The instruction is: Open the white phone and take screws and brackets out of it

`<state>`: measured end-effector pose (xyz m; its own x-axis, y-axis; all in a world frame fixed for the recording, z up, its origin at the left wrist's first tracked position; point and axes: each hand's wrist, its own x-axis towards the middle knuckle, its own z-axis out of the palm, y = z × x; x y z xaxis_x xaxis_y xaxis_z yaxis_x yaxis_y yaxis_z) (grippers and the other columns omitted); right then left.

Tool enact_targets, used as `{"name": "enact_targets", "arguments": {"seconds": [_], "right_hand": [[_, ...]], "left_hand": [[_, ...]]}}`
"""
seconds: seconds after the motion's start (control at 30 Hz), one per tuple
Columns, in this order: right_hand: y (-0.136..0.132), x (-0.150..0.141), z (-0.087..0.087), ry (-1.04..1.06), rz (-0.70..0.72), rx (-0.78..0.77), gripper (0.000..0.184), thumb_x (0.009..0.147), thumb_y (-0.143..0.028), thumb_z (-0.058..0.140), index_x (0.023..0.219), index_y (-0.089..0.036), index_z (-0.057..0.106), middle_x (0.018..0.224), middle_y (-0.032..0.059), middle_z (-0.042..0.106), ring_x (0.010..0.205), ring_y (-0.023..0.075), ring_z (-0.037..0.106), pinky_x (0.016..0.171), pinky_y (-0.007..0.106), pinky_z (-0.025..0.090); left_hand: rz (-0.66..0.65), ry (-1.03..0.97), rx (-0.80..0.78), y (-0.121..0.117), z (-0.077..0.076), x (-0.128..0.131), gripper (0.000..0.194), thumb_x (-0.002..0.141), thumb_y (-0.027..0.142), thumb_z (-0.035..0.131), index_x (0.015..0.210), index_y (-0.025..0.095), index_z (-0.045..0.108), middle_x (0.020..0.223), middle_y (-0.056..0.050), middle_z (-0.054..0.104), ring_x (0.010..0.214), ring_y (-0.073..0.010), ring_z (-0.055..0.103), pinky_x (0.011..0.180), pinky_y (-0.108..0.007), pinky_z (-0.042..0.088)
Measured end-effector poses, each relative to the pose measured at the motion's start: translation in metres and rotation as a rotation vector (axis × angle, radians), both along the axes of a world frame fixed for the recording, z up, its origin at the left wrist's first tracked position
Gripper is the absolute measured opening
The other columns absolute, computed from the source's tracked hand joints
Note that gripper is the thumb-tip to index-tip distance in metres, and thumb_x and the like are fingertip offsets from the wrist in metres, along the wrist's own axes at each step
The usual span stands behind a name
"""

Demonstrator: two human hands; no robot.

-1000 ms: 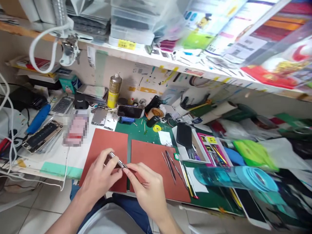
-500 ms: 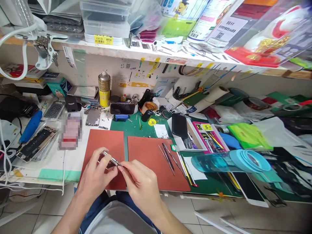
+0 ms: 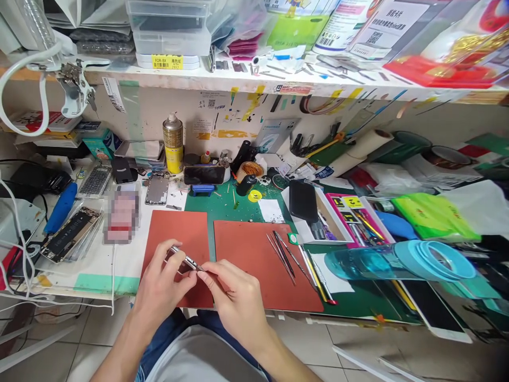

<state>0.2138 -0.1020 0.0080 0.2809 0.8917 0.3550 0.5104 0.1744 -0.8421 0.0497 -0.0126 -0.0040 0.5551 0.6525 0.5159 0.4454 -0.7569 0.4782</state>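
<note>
My left hand (image 3: 165, 281) is closed around a slim phone-like body (image 3: 186, 258), held edge-up so that its silvery side with small openings shows. The fingers of my right hand (image 3: 234, 292) pinch together at its near right end; a small dark bit shows between the fingertips, but I cannot make out what it is. Both hands are above the left red-brown mat (image 3: 178, 223). On the right red-brown mat (image 3: 246, 249) lie several thin tweezers and picks (image 3: 283, 254).
An opened phone (image 3: 71, 233) and a pink phone (image 3: 122, 217) lie left. Behind stand a yellow spray can (image 3: 173, 146) and a dark-screened phone (image 3: 204, 175). Right are a white box (image 3: 292, 228), a blue bottle (image 3: 358, 262) and a white phone (image 3: 437, 310). A shelf (image 3: 246, 79) hangs overhead.
The whole view has shifted slightly, so things appear a little farther right. Both hands keep nearly the same hold on the phone-like body.
</note>
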Motion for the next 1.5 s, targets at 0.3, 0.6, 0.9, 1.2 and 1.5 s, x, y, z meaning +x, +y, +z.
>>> {"name": "enact_targets", "arguments": {"seconds": [0.3, 0.6, 0.9, 1.2, 1.5], "right_hand": [[0.004, -0.003, 0.001, -0.007, 0.001, -0.01, 0.017, 0.105, -0.015, 0.061, 0.101, -0.023, 0.075, 0.08, -0.0005, 0.072, 0.065, 0.0145, 0.065, 0.061, 0.024, 0.05], [-0.002, -0.019, -0.016, -0.075, -0.08, 0.125, 0.019, 0.105, -0.007, 0.059, 0.109, -0.02, 0.072, 0.092, 0.005, 0.077, 0.082, 0.0182, 0.073, 0.076, 0.03, 0.058], [0.004, -0.033, -0.038, -0.082, -0.117, 0.104, 0.022, 0.107, -0.012, 0.053, 0.111, -0.018, 0.073, 0.092, 0.0078, 0.078, 0.081, 0.0202, 0.074, 0.077, 0.034, 0.06], [0.01, -0.024, -0.033, 0.065, -0.049, -0.008, 0.021, 0.107, -0.015, 0.055, 0.104, -0.02, 0.075, 0.088, 0.0044, 0.076, 0.076, 0.0176, 0.07, 0.072, 0.029, 0.055], [0.009, -0.012, -0.031, 0.229, 0.004, -0.101, 0.02, 0.109, -0.027, 0.056, 0.1, -0.022, 0.074, 0.09, 0.0053, 0.075, 0.08, 0.0182, 0.069, 0.077, 0.029, 0.055]], "left_hand": [[0.016, 0.027, -0.012, 0.002, 0.003, -0.005, 0.026, 0.099, 0.014, 0.065, 0.12, 0.025, 0.053, 0.133, -0.012, 0.062, 0.116, -0.0228, 0.072, 0.092, -0.034, 0.065], [-0.058, 0.078, -0.245, 0.017, 0.014, -0.028, 0.025, 0.108, 0.019, 0.048, 0.131, 0.026, 0.056, 0.144, -0.012, 0.06, 0.135, -0.0245, 0.061, 0.114, -0.044, 0.053], [-0.077, 0.031, -0.223, 0.021, 0.013, -0.025, 0.027, 0.107, 0.013, 0.044, 0.129, 0.024, 0.056, 0.139, -0.01, 0.063, 0.133, -0.0226, 0.062, 0.115, -0.043, 0.049], [-0.048, 0.058, -0.21, 0.019, 0.017, -0.023, 0.02, 0.108, 0.017, 0.05, 0.125, 0.024, 0.057, 0.137, -0.01, 0.063, 0.131, -0.0215, 0.063, 0.112, -0.039, 0.051], [0.04, -0.109, -0.174, 0.022, -0.003, -0.02, 0.032, 0.098, 0.026, 0.076, 0.124, 0.025, 0.057, 0.137, -0.012, 0.066, 0.129, -0.0261, 0.069, 0.104, -0.044, 0.061]]}}
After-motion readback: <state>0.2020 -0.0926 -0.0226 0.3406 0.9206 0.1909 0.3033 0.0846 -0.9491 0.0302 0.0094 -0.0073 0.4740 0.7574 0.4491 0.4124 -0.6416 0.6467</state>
